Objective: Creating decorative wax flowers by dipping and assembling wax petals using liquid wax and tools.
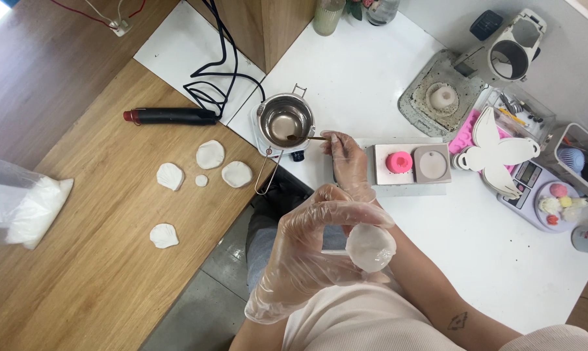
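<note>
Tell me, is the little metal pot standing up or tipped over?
Standing up. The metal pot sits flat, its round opening facing up, with a spoon resting inside.

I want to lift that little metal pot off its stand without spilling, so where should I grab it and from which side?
Probably by the long wire handle that sticks out from the metal pot toward the wooden table. Come from that near side, since the right hand holds a spoon in the pot from the other side, and the bowl itself offers no other grip.
</note>
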